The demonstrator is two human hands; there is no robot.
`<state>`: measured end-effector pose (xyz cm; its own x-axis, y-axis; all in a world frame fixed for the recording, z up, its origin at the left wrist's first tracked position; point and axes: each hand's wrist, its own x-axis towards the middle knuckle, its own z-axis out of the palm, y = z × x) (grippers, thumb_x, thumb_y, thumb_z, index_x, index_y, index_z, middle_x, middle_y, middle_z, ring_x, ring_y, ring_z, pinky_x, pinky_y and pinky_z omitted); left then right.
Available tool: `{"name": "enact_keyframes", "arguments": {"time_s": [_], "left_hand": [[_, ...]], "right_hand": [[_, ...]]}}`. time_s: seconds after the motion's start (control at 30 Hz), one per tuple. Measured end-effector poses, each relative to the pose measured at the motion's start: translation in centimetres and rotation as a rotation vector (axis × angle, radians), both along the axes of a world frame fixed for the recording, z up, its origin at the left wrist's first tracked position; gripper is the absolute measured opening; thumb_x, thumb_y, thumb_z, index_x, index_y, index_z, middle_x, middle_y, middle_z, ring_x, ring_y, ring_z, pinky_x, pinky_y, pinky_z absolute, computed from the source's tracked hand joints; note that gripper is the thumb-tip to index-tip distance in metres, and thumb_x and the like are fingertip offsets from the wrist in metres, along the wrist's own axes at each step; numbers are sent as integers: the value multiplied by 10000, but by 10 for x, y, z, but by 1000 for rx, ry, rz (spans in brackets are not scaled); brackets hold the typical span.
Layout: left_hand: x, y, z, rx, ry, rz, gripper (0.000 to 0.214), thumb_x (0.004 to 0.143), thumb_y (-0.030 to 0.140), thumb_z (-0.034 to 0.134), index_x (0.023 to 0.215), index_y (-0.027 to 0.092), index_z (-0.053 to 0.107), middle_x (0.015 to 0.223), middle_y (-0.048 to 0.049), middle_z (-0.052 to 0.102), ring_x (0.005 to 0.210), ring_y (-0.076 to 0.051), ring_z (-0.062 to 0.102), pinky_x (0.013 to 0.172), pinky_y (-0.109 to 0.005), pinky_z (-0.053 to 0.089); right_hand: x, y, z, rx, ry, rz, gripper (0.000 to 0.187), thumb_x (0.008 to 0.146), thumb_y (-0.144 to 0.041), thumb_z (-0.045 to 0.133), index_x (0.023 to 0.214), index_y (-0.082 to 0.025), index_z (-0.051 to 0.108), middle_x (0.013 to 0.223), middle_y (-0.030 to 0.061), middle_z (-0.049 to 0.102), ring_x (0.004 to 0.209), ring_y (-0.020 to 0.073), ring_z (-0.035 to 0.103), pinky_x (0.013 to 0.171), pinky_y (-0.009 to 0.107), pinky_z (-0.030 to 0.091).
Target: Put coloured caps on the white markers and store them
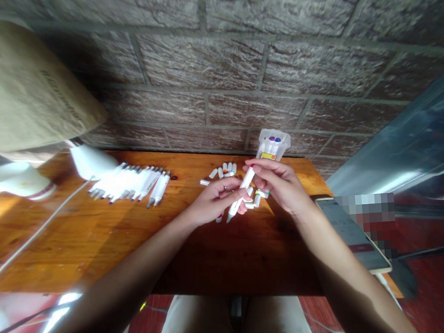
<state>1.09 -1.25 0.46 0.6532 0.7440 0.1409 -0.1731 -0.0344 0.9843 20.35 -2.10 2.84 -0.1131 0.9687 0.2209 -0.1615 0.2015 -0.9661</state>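
Note:
My left hand (pixel 216 200) and my right hand (pixel 280 182) meet over the middle of a wooden table (pixel 98 246). Both are closed on one white marker (pixel 241 193), which slants from upper right to lower left between them. The right fingers pinch its upper end, and the left hand grips its lower part. Several loose white caps (pixel 222 171) lie on the table just behind and under the hands. A row of several white markers (pixel 132 185) lies side by side to the left. A clear plastic marker case (pixel 274 145) stands at the back near the wall.
A brick wall (pixel 238 74) runs behind the table. A white lamp base (pixel 13 181) and its cord (pixel 36 232) sit at the left under a beige shade (pixel 18 84). A phone (pixel 352 233) lies at the table's right edge.

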Motion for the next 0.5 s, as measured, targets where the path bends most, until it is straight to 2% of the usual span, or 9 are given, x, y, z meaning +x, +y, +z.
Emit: {"name": "enact_keyframes", "arguments": {"time_s": [0.2, 0.4, 0.5], "left_hand": [[0, 1, 1, -2, -19, 0, 307, 898, 398, 688, 1012, 115, 651, 787, -32, 704, 638, -108, 662, 591, -201, 515], [0, 2, 1, -35, -35, 43, 301, 867, 364, 730, 1026, 119, 658, 857, -33, 708, 662, -114, 675, 623, -220, 540], [1, 2, 0, -34, -32, 39, 281, 877, 356, 719, 1014, 116, 669, 837, -26, 702, 644, -104, 659, 609, -209, 530]], "right_hand": [[1, 2, -3, -21, 39, 14, 214, 819, -306, 761, 1023, -258, 804, 677, -21, 650, 539, 78, 443, 507, 237, 324], [-2, 3, -4, -23, 73, 15, 215, 796, -309, 795, 1008, -269, 797, 843, 2, 732, 547, 64, 454, 503, 225, 335], [-2, 3, -4, -26, 68, 7, 206, 783, -301, 813, 984, -259, 802, 834, 7, 739, 550, 58, 459, 500, 213, 336]]}}
